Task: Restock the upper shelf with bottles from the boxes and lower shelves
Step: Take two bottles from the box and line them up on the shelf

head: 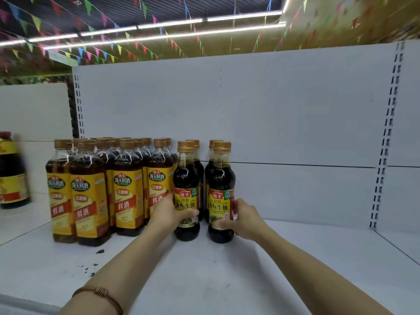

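Observation:
On the white upper shelf [227, 280] stand two dark soy sauce bottles with gold caps at the front. My left hand [169, 215] grips the left soy sauce bottle [186, 178] around its lower label. My right hand [242, 220] grips the right soy sauce bottle [221, 180] the same way. Both bottles stand upright on the shelf. Two more soy sauce bottles [212, 155] stand right behind them.
Several cooking wine bottles [127, 187] with yellow labels fill the shelf's left part, touching the left soy bottle's side. A large dark bottle [12, 171] stands on the neighbouring shelf at far left. The white back panel [284, 110] and a slotted upright [386, 137] bound the bare right half.

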Tool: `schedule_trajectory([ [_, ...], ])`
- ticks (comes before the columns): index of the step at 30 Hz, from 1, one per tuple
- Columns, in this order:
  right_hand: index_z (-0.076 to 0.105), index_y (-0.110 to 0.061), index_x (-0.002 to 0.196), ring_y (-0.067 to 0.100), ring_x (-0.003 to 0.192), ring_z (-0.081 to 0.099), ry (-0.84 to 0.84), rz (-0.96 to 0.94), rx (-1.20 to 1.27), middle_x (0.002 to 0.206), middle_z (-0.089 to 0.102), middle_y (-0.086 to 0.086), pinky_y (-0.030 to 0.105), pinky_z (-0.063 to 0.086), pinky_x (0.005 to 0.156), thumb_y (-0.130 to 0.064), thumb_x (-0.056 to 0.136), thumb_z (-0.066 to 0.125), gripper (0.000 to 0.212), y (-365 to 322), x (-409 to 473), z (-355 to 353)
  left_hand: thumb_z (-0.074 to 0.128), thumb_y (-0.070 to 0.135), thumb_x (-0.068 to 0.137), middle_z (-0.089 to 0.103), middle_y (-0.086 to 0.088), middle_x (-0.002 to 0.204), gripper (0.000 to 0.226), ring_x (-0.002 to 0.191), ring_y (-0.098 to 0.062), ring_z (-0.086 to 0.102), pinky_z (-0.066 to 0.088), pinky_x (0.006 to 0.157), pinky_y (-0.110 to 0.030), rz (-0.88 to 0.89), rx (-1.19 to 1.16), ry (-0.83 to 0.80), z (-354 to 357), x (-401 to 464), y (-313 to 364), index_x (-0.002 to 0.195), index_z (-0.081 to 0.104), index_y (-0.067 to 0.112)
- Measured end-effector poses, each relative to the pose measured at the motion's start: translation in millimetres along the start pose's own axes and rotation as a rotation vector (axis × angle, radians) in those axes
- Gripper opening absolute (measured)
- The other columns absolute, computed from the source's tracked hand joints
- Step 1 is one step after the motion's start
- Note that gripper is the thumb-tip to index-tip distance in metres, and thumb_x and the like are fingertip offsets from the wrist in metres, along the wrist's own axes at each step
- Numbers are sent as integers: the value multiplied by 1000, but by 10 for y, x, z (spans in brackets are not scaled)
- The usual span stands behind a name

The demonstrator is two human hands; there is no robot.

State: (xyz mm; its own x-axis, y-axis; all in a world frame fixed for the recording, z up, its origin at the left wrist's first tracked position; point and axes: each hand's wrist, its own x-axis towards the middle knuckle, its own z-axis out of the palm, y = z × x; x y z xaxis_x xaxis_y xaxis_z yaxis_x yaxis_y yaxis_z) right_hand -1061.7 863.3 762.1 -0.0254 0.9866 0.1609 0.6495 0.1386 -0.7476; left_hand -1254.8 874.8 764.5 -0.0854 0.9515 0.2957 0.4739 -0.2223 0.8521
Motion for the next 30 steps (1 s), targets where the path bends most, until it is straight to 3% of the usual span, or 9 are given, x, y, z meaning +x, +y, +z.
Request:
schedule_trajectory([
  [10, 44, -13, 131, 23, 110, 57, -1, 9, -54, 129, 56, 7, 32, 47, 92, -34, 79, 79, 66, -46, 112, 56, 84, 21, 70, 64, -6, 120, 58, 115, -26, 58, 46, 97, -40, 10, -15, 12, 58, 120, -51, 120, 55, 13],
  [15, 42, -12, 134, 18, 106, 54, -13, -8, -41, 131, 55, 6, 26, 43, 86, -30, 83, 75, 63, -41, 95, 40, 85, 22, 69, 64, -7, 122, 63, 115, -26, 58, 47, 99, -42, 5, -20, 1, 72, 178, -79, 123, 54, 12],
  [18, 41, -13, 135, 20, 115, 55, -20, -19, -55, 134, 55, 5, 24, 41, 85, -31, 84, 74, 64, -37, 89, 32, 85, 22, 69, 64, -6, 121, 63, 115, -26, 58, 47, 98, -43, 5, -24, 5, 81, 197, -89, 123, 54, 12],
  [30, 41, -13, 137, 24, 122, 55, -16, -8, -75, 136, 55, 7, 34, 46, 98, -34, 81, 77, 70, -39, 107, 63, 83, 22, 72, 63, -7, 123, 62, 117, -27, 57, 46, 96, -39, 14, -22, 28, 97, 182, -101, 125, 53, 10],
])
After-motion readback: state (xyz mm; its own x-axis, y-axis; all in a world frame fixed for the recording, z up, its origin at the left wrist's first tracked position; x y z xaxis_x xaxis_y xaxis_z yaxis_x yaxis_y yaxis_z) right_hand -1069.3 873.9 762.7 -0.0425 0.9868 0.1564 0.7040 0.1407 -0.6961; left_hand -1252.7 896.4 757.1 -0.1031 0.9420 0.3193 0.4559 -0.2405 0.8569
